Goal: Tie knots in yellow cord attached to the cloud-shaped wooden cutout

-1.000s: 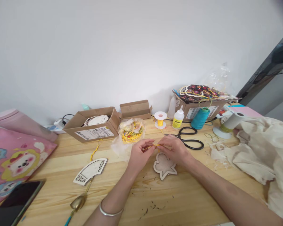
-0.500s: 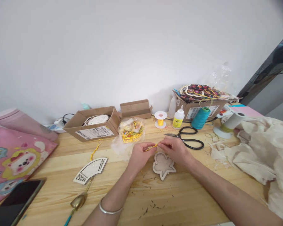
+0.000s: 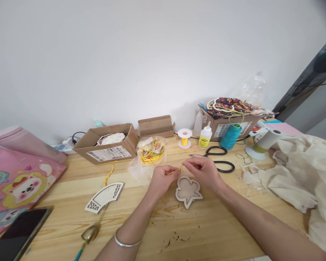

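Observation:
Both my hands meet above the middle of the wooden table [image 3: 212,228]. My left hand [image 3: 161,178] is closed, pinching one end of a short yellow cord [image 3: 176,170]. My right hand [image 3: 202,171] is closed too and pinches the other end of the cord. A flat wooden cut-out [image 3: 188,190] shaped like a leaf or fan lies on the table just under and between the hands. Black scissors [image 3: 220,160] lie right behind my right hand.
A plastic bag of yellow cord [image 3: 150,152], open cardboard boxes [image 3: 108,145], a yellow thread spool [image 3: 184,137], glue bottle [image 3: 205,136] and teal thread cone [image 3: 230,136] stand behind. A wooden fan piece [image 3: 104,196] and phone [image 3: 19,233] lie left; cream cloth [image 3: 296,174] right.
My hands have drawn slightly apart and my right hand has lifted a little, so more of the wooden cut-out shows. The cord between them looks shorter and tauter.

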Motion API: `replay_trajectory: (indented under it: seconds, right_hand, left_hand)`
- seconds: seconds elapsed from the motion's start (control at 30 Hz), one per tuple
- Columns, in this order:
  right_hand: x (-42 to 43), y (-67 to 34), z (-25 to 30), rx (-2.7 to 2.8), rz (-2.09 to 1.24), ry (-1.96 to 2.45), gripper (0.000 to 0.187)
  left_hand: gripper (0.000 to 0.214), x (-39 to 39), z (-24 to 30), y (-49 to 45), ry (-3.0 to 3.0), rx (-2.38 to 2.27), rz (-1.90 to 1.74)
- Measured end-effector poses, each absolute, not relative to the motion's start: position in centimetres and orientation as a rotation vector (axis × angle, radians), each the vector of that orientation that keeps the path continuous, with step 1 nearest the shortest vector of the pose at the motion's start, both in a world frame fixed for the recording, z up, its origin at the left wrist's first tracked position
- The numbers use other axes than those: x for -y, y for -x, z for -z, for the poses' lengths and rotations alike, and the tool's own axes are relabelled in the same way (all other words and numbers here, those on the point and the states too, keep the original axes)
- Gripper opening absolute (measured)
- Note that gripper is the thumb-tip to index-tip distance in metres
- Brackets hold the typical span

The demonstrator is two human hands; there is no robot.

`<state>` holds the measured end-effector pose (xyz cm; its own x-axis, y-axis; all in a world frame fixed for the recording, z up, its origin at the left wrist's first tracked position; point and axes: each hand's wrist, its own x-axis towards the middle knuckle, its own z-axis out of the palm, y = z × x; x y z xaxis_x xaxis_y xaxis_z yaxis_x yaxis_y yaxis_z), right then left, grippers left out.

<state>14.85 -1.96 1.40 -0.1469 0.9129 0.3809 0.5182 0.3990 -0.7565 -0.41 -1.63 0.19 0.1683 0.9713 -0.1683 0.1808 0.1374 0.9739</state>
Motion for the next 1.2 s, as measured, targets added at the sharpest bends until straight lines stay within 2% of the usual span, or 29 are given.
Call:
replay_trajectory:
  seconds: [0.57,0.67,0.9,1.03,1.2]
  right_hand:
    - [1.5,-15.1,-2.4,1.49,-0.804,1.261,0.021]
    - [1.2,-15.3,-2.5,1.565,-0.739,1.258,0.018]
    - [1.6,-15.0,-1.8,1.939,-0.666,1.166,0.026]
    - [1.7,-15.0,-1.1,2.05,-0.541,1.123,0.017]
    - [1.8,-15.0,-1.3,2.081,-0.424,1.149,0.017]
  left_hand:
    - [0.023,1.9,-0.9,0.3,-1.174,-1.205,-0.911]
    - [0.023,2.0,-0.9,0.5,-1.171,-1.195,-0.907]
    - [0.024,2.0,-1.1,0.5,-1.18,-1.164,-0.902]
    - [0.022,1.9,-0.9,0.4,-1.181,-1.155,-0.89]
    - [0.023,2.0,-0.8,0.2,-1.172,-1.157,-0.892]
